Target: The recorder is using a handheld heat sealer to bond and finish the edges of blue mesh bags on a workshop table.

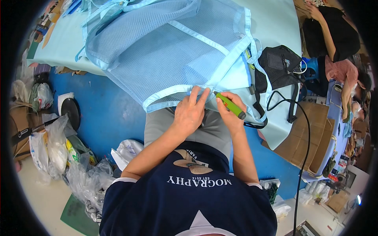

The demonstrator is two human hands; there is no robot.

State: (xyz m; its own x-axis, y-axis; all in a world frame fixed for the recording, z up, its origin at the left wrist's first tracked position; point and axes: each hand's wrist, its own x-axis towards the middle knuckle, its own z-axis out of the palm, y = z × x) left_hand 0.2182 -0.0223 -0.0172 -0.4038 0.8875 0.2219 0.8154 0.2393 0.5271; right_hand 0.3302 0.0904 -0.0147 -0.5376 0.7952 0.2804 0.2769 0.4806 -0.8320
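Matt pale-blue mesh cloth bag [165,51] with smooth binding tape; glossy green plastic tool [230,106].

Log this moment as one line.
left hand: pressing mesh bag trim flat | right hand: gripping green corded tool, tip at trim | bag: on table edge | co-worker: far right

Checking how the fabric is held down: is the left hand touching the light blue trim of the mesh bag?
Touching. The head view shows the left hand with fingertips pressed flat on the light blue trim of the mesh bag.
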